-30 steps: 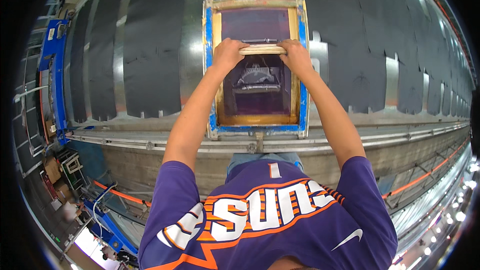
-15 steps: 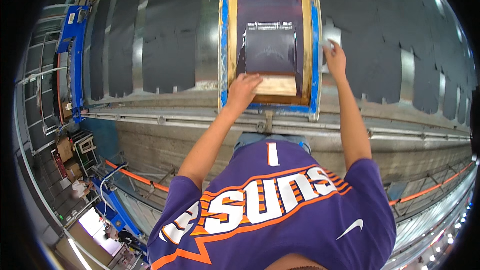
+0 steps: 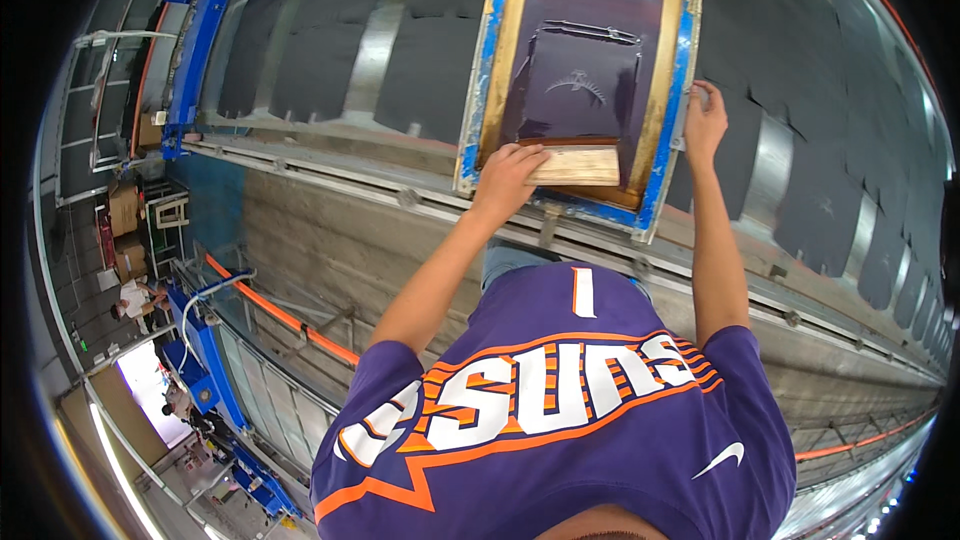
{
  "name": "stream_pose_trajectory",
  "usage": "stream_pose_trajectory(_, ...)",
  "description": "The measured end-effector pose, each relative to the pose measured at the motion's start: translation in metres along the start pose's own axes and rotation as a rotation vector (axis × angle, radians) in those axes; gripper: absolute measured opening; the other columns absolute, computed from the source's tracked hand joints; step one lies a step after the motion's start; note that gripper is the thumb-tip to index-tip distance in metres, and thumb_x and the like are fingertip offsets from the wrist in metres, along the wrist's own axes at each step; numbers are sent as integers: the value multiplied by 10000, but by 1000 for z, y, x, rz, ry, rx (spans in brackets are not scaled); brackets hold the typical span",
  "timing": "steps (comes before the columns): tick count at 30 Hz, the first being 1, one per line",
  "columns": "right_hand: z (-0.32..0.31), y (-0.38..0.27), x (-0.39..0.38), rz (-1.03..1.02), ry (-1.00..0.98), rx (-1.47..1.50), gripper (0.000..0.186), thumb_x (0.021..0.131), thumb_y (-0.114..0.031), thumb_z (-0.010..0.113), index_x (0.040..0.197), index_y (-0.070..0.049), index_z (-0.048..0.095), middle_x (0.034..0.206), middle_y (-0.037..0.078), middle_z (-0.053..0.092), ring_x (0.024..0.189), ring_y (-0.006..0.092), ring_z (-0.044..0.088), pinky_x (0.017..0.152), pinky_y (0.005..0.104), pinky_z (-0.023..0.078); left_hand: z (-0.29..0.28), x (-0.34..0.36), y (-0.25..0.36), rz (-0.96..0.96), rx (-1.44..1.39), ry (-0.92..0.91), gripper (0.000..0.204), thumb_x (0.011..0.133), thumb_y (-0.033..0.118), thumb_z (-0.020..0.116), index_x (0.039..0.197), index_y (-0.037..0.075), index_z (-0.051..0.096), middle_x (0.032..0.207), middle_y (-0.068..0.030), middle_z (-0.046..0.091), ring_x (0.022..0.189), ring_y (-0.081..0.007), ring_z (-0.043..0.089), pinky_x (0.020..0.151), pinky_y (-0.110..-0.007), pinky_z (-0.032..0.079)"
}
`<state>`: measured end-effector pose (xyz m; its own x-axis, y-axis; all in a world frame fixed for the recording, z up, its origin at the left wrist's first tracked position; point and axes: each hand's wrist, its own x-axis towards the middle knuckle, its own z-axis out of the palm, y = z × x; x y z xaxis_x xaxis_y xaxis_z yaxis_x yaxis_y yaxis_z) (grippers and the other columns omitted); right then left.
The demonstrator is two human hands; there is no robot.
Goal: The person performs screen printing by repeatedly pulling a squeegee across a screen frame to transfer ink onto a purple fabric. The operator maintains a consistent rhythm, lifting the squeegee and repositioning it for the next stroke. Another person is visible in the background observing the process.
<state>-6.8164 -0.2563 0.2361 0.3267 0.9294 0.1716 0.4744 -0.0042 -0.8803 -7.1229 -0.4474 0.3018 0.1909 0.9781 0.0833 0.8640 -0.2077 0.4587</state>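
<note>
Across the long tabletop point(image 3: 375, 50), dark sheets point(image 3: 440, 60) in rows, bare metal strips between. At its near edge, a blue-edged frame point(image 3: 677, 90); probably stiff and fairly light, best taken by both long sides. Inside, across the frame's near end, a wooden block point(image 3: 575, 166); likely light and rigid, perhaps slick along the ink-side edge, best held by the pale wood at both ends. Left hand point(image 3: 508, 180): grip closed over the block's left end, thumb hidden. Right hand point(image 3: 706, 122): grip nearly shut at the frame's right side, fingers curled; impossible to tell whether pinching anything. Held in the frame as in a shallow tray: glossy dark ink point(image 3: 580, 58), ridged toward the far end, around a pale fan-shaped mark point(image 3: 577, 88).
</note>
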Motion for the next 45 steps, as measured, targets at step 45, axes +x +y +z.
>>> stream_pose_trajectory(45,176,-196,-178,-421,-623,-441,446,718,-86,786,1156,-75,702,1194,62,666,1103,281,588,938,399,480,-116,44,-249,129,25,-193,489,722,-4,743,1188,141,743,1242,-50,720,1146,-279,664,997,-388,539)
